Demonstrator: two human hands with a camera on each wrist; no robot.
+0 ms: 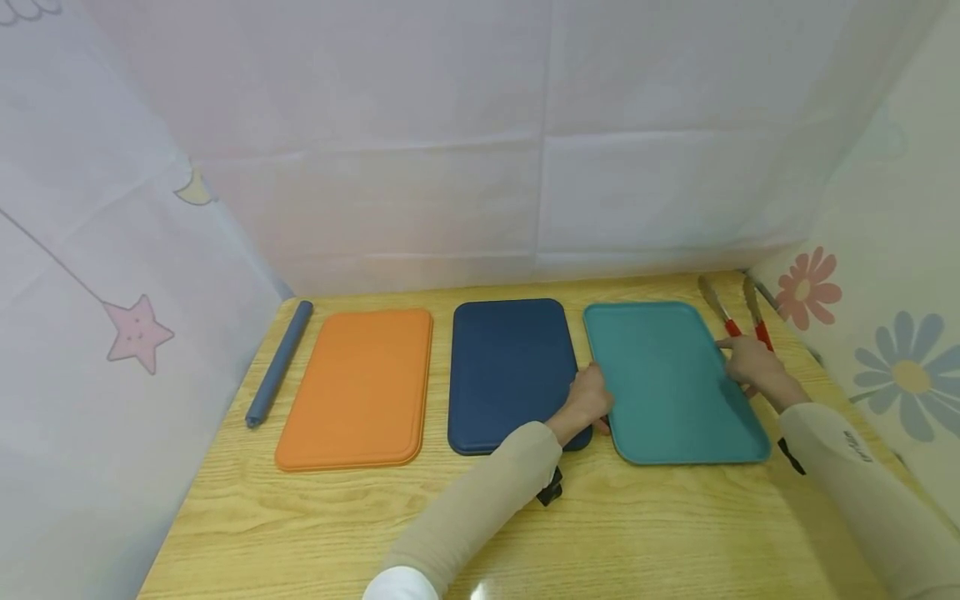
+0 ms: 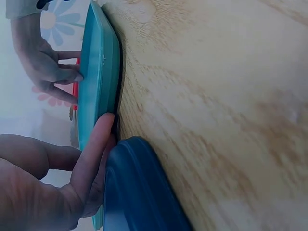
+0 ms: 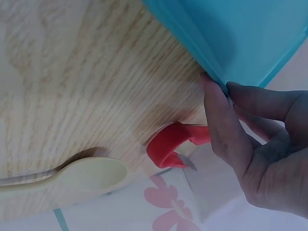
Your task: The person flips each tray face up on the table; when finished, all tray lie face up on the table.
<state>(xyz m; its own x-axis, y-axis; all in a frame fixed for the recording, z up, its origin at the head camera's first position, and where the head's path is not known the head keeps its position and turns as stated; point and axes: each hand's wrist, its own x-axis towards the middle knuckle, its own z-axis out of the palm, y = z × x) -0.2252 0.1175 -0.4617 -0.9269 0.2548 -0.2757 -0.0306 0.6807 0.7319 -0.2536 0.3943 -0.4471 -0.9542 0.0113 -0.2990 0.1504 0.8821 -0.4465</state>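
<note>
A teal tray (image 1: 671, 383) lies at the right of the table, its rim raised all round. My left hand (image 1: 588, 395) pinches its left rim, beside the dark blue tray (image 1: 510, 367). In the left wrist view, the fingers (image 2: 98, 137) press the tray's outer wall, the thumb on the other side. My right hand (image 1: 753, 367) is at the opposite edge; the right wrist view shows thumb and forefinger pinching the rim. Just past that hand lie tongs (image 1: 761, 333) with red handles, partly hidden by it in the head view.
An orange tray (image 1: 360, 387) lies left of the dark blue one. Farther left is a blue-grey rolled cylinder (image 1: 280, 364). A pale spoon (image 3: 98, 173) lies near the table's right edge. Patterned cloth (image 1: 412, 167) hangs behind and at the sides.
</note>
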